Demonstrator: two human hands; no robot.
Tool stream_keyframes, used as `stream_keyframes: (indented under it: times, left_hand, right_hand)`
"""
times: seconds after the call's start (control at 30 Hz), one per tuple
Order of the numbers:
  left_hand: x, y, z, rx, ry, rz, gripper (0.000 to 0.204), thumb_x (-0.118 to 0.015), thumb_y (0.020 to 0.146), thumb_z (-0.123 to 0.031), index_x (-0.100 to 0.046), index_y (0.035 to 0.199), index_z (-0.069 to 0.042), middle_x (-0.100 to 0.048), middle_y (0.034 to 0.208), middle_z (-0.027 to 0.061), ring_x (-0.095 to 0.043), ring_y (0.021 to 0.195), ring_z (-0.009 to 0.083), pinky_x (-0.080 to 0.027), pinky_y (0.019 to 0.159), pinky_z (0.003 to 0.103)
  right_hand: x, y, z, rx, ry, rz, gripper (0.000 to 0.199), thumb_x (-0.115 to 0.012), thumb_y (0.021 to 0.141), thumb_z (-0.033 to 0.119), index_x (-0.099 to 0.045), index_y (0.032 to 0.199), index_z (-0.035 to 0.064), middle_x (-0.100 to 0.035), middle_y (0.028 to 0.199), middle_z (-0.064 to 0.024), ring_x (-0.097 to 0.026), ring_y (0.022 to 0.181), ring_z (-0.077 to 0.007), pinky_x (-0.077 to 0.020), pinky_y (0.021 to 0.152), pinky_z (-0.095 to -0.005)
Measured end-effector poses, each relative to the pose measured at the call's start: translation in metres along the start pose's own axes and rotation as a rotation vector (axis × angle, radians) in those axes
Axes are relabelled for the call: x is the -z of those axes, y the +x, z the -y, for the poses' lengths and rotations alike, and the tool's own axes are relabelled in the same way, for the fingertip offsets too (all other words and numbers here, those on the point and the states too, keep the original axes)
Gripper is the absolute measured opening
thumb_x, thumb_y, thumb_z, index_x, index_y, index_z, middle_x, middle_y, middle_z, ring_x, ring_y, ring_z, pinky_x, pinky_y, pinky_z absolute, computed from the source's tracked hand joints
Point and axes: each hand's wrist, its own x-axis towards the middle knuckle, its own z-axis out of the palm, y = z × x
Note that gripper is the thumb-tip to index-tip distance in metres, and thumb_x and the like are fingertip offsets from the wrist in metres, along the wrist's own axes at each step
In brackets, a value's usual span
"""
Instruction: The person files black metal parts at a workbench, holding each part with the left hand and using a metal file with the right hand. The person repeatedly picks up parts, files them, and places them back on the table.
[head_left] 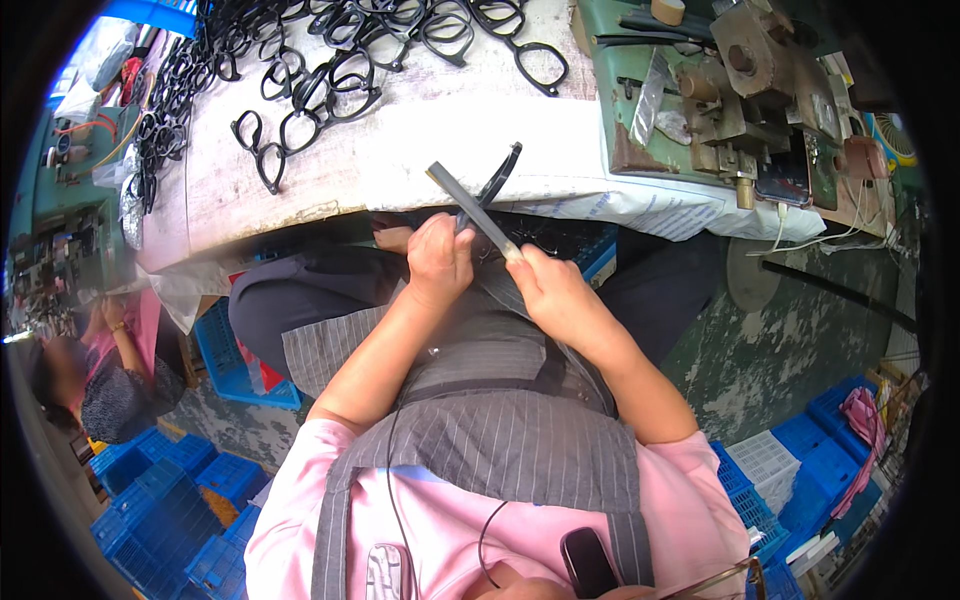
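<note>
Over the near edge of the worktable, my left hand [440, 262] is closed around one end of a black eyeglass frame [501, 175], seen nearly edge-on. My right hand [562, 297] grips the pale end of a flat grey file [466, 200]. The file slants up and left, crossing over the eyeglass frame close to my left fingers. Whether the two touch cannot be made out. Farther back on the table, many black eyeglass frames [350, 75] lie in a loose pile, with one frame [262, 150] at its near side.
At the right stands a metal bench machine [745, 85] on a green surface, with a phone [783, 182] and white cable near it. A white sheet [650, 210] hangs over the table edge. Blue crates [160, 520] stand on the floor. Another person [120, 385] sits at the left.
</note>
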Motion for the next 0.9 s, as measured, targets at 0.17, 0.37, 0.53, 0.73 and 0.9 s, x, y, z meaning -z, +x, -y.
stream_keyframes:
  times: [0.17,0.37,0.53,0.73,0.9]
  left_hand:
    - [0.007,-0.006,0.002,0.084,-0.019,0.136,0.023,-0.046,0.099,-0.017,-0.056,0.096,0.004,-0.058,0.072,0.0106,-0.061,0.059,0.0217,-0.047,0.054,0.031]
    - [0.009,-0.003,0.001,0.208,-0.165,0.145,0.020,-0.052,0.095,-0.016,-0.055,0.090,0.003,-0.054,0.069,0.0139,-0.054,0.058,0.0296,-0.043,0.053,0.038]
    - [0.027,0.024,-0.006,0.124,-0.124,0.113,0.023,-0.059,0.091,-0.023,-0.057,0.086,0.000,-0.052,0.071,0.0113,-0.053,0.066,0.0270,-0.043,0.060,0.036]
    - [0.030,0.060,-0.027,0.184,0.100,-0.366,0.023,-0.069,0.083,-0.022,-0.058,0.092,-0.004,-0.055,0.089,0.0100,-0.050,0.088,0.0287,-0.042,0.082,0.039]
    - [0.030,0.051,-0.058,0.522,-0.402,0.213,0.011,-0.060,0.089,-0.012,-0.067,0.091,-0.003,-0.061,0.089,0.0087,-0.055,0.090,0.0260,-0.044,0.084,0.036]
  right_hand:
    - [0.039,-0.020,0.007,-0.145,0.211,0.290,0.031,-0.050,0.096,0.030,-0.054,0.087,0.0007,-0.057,0.065,-0.0155,-0.057,0.059,-0.0283,-0.0442,0.058,-0.0361]
    - [0.066,0.027,0.038,0.341,0.059,-0.295,0.022,-0.062,0.088,0.021,-0.055,0.101,0.0042,-0.062,0.071,-0.0180,-0.063,0.065,-0.0361,-0.0472,0.056,-0.0386]
    - [0.056,0.041,0.034,0.546,-0.137,-0.235,0.021,-0.067,0.084,0.018,-0.059,0.098,0.0053,-0.062,0.073,-0.0153,-0.063,0.065,-0.0341,-0.0472,0.058,-0.0385]
    - [0.028,-0.001,0.005,0.225,0.245,-0.439,0.016,-0.067,0.088,0.017,-0.061,0.089,0.0022,-0.059,0.063,-0.0094,-0.057,0.055,-0.0190,-0.0436,0.052,-0.0305]
    - [-0.012,-0.003,0.000,0.070,0.539,-0.421,0.014,-0.065,0.090,0.015,-0.061,0.093,0.0014,-0.059,0.065,-0.0034,-0.051,0.059,-0.0065,-0.0419,0.054,-0.0249]
